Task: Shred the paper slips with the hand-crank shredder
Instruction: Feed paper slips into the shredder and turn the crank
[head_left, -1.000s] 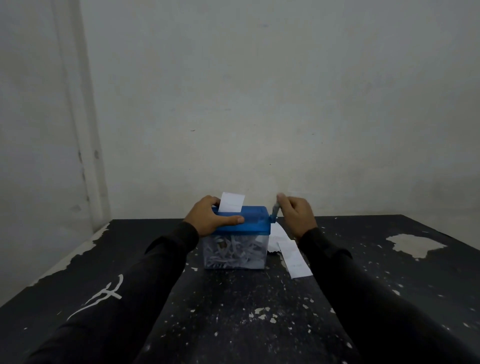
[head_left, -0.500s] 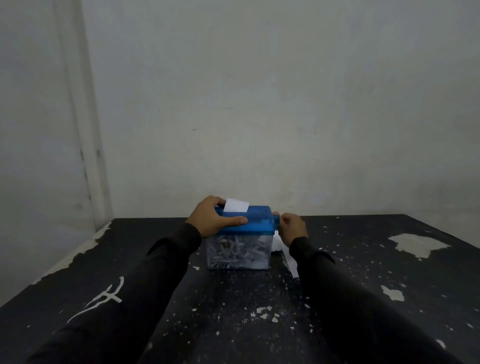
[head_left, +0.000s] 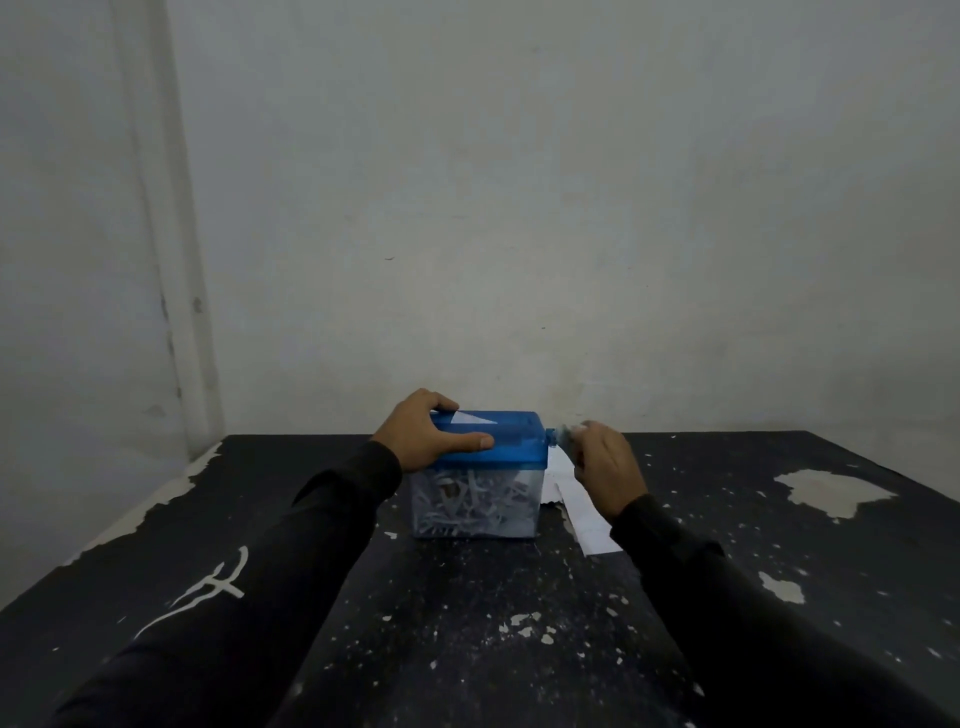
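A small hand-crank shredder (head_left: 511, 447) with a blue lid and a clear bin full of white shreds (head_left: 475, 501) stands on the black table. My left hand (head_left: 423, 436) grips the lid's left end, thumb across the front. Only a small white corner of a paper slip (head_left: 470, 416) shows above the slot. My right hand (head_left: 602, 467) holds the blurred crank handle (head_left: 563, 432) on the shredder's right side. More white paper slips (head_left: 584, 512) lie on the table just right of the bin, partly hidden by my right wrist.
The black table (head_left: 467, 623) has flaking paint and white chips, with a large bare patch (head_left: 831, 491) at the right. A pale wall (head_left: 519, 208) rises right behind the table, with a corner at the left.
The slip in the slot has sunk from a tall tab to a small corner. My right hand has circled with the crank. My left hand has stayed on the lid.
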